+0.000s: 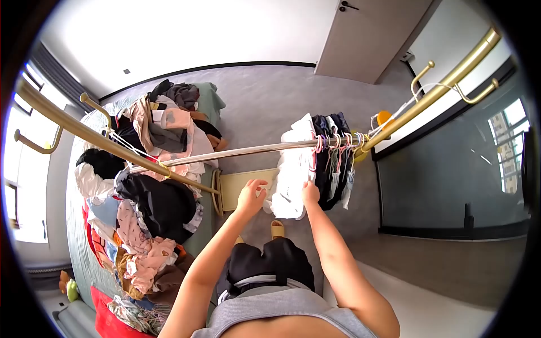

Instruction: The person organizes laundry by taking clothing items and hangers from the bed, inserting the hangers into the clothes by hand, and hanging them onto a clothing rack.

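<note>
A white garment (293,169) hangs on the metal rail (242,150), at the left end of a row of clothes. My right hand (310,192) is at the lower right side of this garment, with its fingers closed on the fabric. My left hand (252,196) is raised just left of the white garment, fingers apart and holding nothing. Dark garments (333,169) hang close together right of the white one, on pink and white hangers (338,142).
A bed (84,253) on the left bears heaped clothes (160,197). Gold rack posts (96,135) stand at both sides. Beneath the rail is a cream-topped stool or chair (242,186). A glass panel (445,180) is on the right, a door (369,39) at the back.
</note>
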Motion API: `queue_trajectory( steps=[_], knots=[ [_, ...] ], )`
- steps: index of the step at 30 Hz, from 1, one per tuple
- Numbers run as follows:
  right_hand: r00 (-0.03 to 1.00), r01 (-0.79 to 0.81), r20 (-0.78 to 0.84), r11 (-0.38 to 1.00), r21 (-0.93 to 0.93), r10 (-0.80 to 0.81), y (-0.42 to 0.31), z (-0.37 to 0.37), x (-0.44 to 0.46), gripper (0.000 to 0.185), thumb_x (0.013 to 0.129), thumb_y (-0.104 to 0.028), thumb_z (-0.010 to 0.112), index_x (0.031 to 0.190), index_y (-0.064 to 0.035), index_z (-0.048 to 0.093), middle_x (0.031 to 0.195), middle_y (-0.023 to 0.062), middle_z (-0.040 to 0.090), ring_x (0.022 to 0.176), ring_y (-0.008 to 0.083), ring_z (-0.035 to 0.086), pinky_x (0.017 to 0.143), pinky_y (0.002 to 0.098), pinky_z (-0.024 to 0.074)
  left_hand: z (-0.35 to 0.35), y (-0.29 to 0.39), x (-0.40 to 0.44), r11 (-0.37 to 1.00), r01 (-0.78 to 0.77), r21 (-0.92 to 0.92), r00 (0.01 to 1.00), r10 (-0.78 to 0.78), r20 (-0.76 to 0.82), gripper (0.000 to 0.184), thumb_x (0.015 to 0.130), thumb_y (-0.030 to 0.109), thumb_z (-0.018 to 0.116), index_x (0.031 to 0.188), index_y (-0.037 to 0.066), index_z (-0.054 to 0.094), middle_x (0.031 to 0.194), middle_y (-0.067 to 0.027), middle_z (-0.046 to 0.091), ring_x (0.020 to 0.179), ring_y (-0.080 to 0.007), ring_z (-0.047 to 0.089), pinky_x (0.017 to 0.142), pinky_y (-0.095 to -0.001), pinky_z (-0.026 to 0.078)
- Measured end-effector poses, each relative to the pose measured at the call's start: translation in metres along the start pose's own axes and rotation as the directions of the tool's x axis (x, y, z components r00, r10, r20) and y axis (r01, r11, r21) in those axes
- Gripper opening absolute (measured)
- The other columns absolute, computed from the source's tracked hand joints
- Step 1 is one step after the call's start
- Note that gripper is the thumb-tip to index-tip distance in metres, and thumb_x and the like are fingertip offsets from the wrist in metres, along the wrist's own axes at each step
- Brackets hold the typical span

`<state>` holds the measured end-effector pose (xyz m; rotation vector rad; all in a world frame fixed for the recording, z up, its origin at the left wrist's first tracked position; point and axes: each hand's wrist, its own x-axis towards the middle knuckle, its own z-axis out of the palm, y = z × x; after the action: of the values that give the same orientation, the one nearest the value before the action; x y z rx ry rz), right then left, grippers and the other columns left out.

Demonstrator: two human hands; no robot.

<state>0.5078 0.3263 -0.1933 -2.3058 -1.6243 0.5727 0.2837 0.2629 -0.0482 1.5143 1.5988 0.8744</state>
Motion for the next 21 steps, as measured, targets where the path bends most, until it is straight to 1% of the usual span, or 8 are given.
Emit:
queue_trajectory(
  steps=[4, 7, 9, 11, 14, 15, 17, 21],
  knots=[
    [0.898, -0.389, 0.309, 0.895, 0.221, 0.314, 0.021, 0.01, 0.032, 0.037, 0.088, -0.033, 0.045, 0.089, -0.001, 0.065, 0.086, 0.0185, 0.065, 0.083, 0.0326, 0.063, 0.07, 0.0433, 0.0491, 0.008, -0.005, 0.002, 0.999, 0.046, -0.002, 0.997, -0.046, -0.064, 0.022, 0.078, 0.012, 0.057, 0.099, 0.008, 0.06, 0.098, -0.0108, 0.057, 0.086, -0.0252, 0.058, 0.077, -0.0355, 0.046],
    [0.977, -0.199, 0.08, 0.979, 0.029, 0.196, 0.094, 0.132, 0.087, 0.041, 0.085, -0.033, 0.047, 0.09, 0.0039, 0.064, 0.082, 0.0231, 0.063, 0.083, 0.0347, 0.063, 0.073, 0.0429, 0.0493, 0.013, -0.014, -0.003, 0.997, 0.078, 0.021, 0.993, -0.076, -0.095, 0.021, 0.077, 0.012, 0.057, 0.098, 0.008, 0.06, 0.098, -0.0113, 0.057, 0.086, -0.0257, 0.058, 0.077, -0.0361, 0.046],
    [0.963, -0.217, 0.208, 0.95, 0.224, 0.171, 0.055, 0.07, 0.053, 0.06, 0.081, -0.029, 0.054, 0.13, 0.0, 0.039, 0.109, 0.0269, 0.056, 0.104, 0.0371, 0.055, 0.089, 0.0408, 0.0441, 0.014, -0.019, -0.013, 0.993, 0.111, 0.046, 0.985, -0.104, -0.136, 0.021, 0.077, 0.012, 0.056, 0.097, 0.008, 0.06, 0.098, -0.0118, 0.057, 0.086, -0.0263, 0.058, 0.077, -0.0365, 0.047],
    [0.977, -0.095, 0.157, 0.954, -0.284, 0.144, -0.008, 0.037, 0.009, 0.059, 0.078, -0.022, 0.051, 0.122, 0.0159, 0.039, 0.124, 0.0337, 0.042, 0.118, 0.0414, 0.041, 0.099, 0.0394, 0.0358, 0.015, -0.033, -0.028, 0.99, 0.138, 0.021, 0.971, -0.131, -0.202, 0.02, 0.077, 0.014, 0.056, 0.097, 0.008, 0.06, 0.098, -0.0127, 0.057, 0.086, -0.0269, 0.058, 0.078, -0.0366, 0.047],
    [0.972, 0.235, 0.003, 0.966, 0.107, -0.237, -0.05, 0.03, -0.055, 0.067, 0.075, -0.007, 0.049, 0.132, 0.0125, 0.021, 0.14, 0.0326, 0.017, 0.129, 0.0417, 0.026, 0.106, 0.0433, 0.0251, 0.001, -0.047, -0.06, 0.975, 0.218, -0.039, 0.916, -0.218, -0.337, 0.021, 0.076, 0.012, 0.057, 0.096, 0.006, 0.06, 0.093, -0.0132, 0.057, 0.08, -0.0235, 0.061, 0.074, -0.0344, 0.047],
    [0.877, 0.481, -0.039, 0.871, 0.102, -0.48, -0.056, 0.04, -0.067, 0.066, 0.075, -0.006, 0.048, 0.133, 0.0096, 0.022, 0.138, 0.0328, 0.02, 0.129, 0.0419, 0.025, 0.106, 0.0429, 0.026, -0.006, -0.054, -0.073, 0.967, 0.247, -0.061, 0.889, -0.252, -0.382, 0.021, 0.077, 0.012, 0.057, 0.096, 0.006, 0.06, 0.093, -0.0131, 0.057, 0.08, -0.0231, 0.061, 0.073, -0.0336, 0.047],
    [0.754, 0.638, 0.02, 0.739, 0.218, -0.656, -0.079, 0.055, -0.089, 0.061, 0.075, -0.004, 0.048, 0.131, 0.0071, 0.029, 0.135, 0.0301, 0.029, 0.127, 0.039, 0.031, 0.103, 0.041, 0.0301, -0.018, -0.072, -0.103, 0.95, 0.287, -0.12, 0.813, -0.308, -0.494, 0.02, 0.077, 0.011, 0.057, 0.096, 0.005, 0.06, 0.092, -0.0124, 0.058, 0.079, -0.0221, 0.061, 0.072, -0.0324, 0.047],
    [0.569, 0.595, 0.397, 0.694, 0.407, -0.72, -0.137, 0.08, -0.127, 0.049, 0.076, -0.007, 0.051, 0.123, 0.0011, 0.043, 0.124, 0.0224, 0.047, 0.116, 0.0333, 0.046, 0.097, 0.0392, 0.0377, -0.039, -0.115, -0.166, 0.904, 0.37, -0.214, 0.639, -0.415, -0.647, 0.018, 0.078, 0.009, 0.058, 0.095, 0.005, 0.06, 0.091, -0.0107, 0.058, 0.075, -0.0199, 0.06, 0.069, -0.0308, 0.048]
  ],
)
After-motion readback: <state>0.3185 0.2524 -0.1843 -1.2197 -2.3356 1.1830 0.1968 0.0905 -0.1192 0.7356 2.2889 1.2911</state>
